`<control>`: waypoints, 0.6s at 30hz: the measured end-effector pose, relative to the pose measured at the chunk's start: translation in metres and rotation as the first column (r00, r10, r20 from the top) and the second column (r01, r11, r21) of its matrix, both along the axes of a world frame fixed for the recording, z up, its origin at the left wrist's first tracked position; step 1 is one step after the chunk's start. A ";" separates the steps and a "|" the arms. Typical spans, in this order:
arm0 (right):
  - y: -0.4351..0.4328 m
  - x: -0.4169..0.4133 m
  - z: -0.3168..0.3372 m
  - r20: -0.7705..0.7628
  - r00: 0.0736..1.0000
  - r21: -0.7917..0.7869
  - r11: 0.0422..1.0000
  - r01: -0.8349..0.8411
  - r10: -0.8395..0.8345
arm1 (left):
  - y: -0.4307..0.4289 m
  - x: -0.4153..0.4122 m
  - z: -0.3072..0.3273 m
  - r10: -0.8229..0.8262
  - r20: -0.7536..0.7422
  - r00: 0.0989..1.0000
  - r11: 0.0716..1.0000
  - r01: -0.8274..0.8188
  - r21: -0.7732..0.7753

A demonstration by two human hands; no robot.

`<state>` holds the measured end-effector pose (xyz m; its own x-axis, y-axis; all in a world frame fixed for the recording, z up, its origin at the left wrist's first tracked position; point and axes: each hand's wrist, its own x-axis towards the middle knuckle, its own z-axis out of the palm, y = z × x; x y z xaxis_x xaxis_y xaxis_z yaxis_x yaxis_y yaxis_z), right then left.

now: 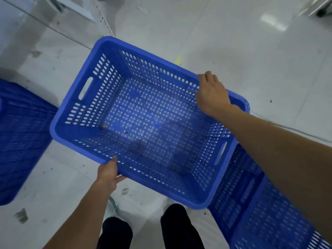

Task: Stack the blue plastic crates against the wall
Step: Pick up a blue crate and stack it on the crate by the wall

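A blue perforated plastic crate [107, 51], open side up and empty, hangs tilted above the floor in the middle of the head view. My left hand [108, 174] grips its near long rim from below and outside. My right hand [212, 94] clasps the far long rim near the right corner, fingers curled over the edge. A second blue crate [260, 218] stands on the floor at the lower right, partly under the held one. A third blue crate [19, 137] is at the left edge, cut off by the frame.
The floor [251, 51] is pale, glossy tile with dirt marks and a thin cable [291, 129] running at the right. White shelving or a wall base [53, 13] lies at the upper left. My dark-trousered legs [179, 229] stand below the crate.
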<state>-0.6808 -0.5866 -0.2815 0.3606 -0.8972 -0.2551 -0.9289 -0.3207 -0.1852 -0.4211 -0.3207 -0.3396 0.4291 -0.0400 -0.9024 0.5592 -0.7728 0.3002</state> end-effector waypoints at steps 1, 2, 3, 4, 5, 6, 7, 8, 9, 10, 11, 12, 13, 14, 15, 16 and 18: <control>-0.009 0.005 -0.005 -0.005 1.000 -0.038 0.999 0.006 -0.006 | 0.000 -0.001 -0.004 -0.004 0.004 1.000 1.000 0.004 0.000; -0.018 0.011 -0.009 -0.010 1.000 -0.037 0.999 0.021 -0.021 | 0.001 0.000 -0.005 -0.006 0.006 1.000 1.000 0.006 -0.008; -0.025 0.015 -0.012 -0.009 0.999 0.002 0.999 0.046 -0.046 | 0.003 0.002 -0.008 0.001 0.008 1.000 1.000 -0.001 -0.015; -0.031 0.019 -0.016 -0.007 0.997 0.065 0.995 0.074 -0.074 | 0.005 0.004 -0.009 0.005 0.005 1.000 1.000 -0.004 -0.026; -0.036 0.021 -0.020 -0.018 0.996 0.127 0.988 0.091 -0.089 | 0.006 0.006 -0.010 0.006 0.000 1.000 0.999 -0.006 -0.040; -0.040 0.021 -0.024 -0.045 0.995 0.163 0.982 0.093 -0.086 | 0.007 0.008 -0.011 0.008 -0.013 1.000 0.999 -0.009 -0.053; -0.042 0.021 -0.027 -0.078 0.994 0.165 0.982 0.088 -0.076 | 0.009 0.011 -0.013 0.006 -0.035 0.999 0.998 -0.008 -0.064; -0.044 0.022 -0.029 -0.111 0.992 0.146 0.986 0.080 -0.064 | 0.011 0.014 -0.014 0.001 -0.065 0.998 0.997 -0.006 -0.076; -0.045 0.022 -0.030 -0.132 0.989 0.132 0.988 0.076 -0.058 | 0.013 0.018 -0.016 -0.009 -0.100 0.995 0.997 0.001 -0.084; -0.046 0.023 -0.030 -0.129 0.989 0.137 0.987 0.087 -0.070 | 0.014 0.022 -0.018 -0.018 -0.136 0.991 0.996 0.006 -0.090; -0.048 0.023 -0.030 -0.102 0.989 0.157 0.980 0.120 -0.105 | 0.014 0.025 -0.019 -0.018 -0.167 0.986 0.995 0.002 -0.096; -0.048 0.024 -0.030 -0.068 0.984 0.185 0.967 0.172 -0.162 | 0.013 0.027 -0.019 -0.007 -0.192 0.981 0.994 -0.013 -0.105; -0.048 0.024 -0.029 -0.036 0.974 0.210 0.951 0.226 -0.224 | 0.012 0.027 -0.019 0.007 -0.208 0.978 0.993 -0.031 -0.111; -0.047 0.025 -0.028 -0.011 0.961 0.231 0.934 0.271 -0.276 | 0.012 0.028 -0.018 0.020 -0.217 0.976 0.992 -0.046 -0.116; -0.044 0.026 -0.027 0.008 0.948 0.242 0.921 0.306 -0.318 | 0.014 0.029 -0.018 0.034 -0.220 0.975 0.991 -0.061 -0.119; -0.042 0.028 -0.025 0.027 0.936 0.243 0.910 0.335 -0.352 | 0.016 0.029 -0.017 0.043 -0.225 0.974 0.990 -0.071 -0.120; -0.039 0.029 -0.022 0.097 0.894 0.273 0.875 0.399 -0.438 | 0.023 0.029 -0.018 0.052 -0.230 0.972 0.988 -0.083 -0.128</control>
<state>-0.6517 -0.6255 -0.3034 0.0164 -0.8909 -0.4538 -0.9206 0.1637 -0.3546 -0.3919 -0.2978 -0.3574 0.2210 -0.1464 -0.9642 0.6739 -0.6917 0.2595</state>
